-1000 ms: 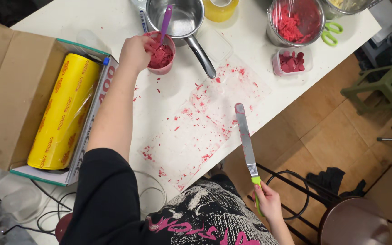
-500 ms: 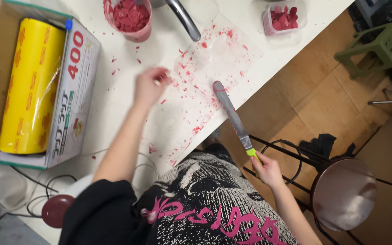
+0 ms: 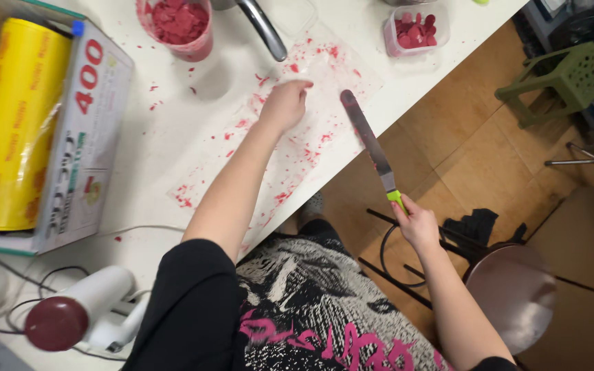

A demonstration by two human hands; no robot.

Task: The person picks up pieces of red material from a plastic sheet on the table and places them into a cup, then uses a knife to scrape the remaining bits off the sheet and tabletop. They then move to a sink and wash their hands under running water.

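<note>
The left hand (image 3: 284, 104) rests with loosely curled fingers on the clear plastic sheet (image 3: 276, 130) on the white table (image 3: 173, 137). The right hand (image 3: 417, 223) grips the green handle of a long spatula (image 3: 369, 144), whose blade lies over the sheet just to the right of the left hand.

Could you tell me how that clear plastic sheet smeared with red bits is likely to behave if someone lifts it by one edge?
The clear plastic sheet looks thin and lies flat on the white table, so it would probably droop. Loose red crumbs would likely slide off. The left hand pressing on it suggests it shifts easily.
</note>
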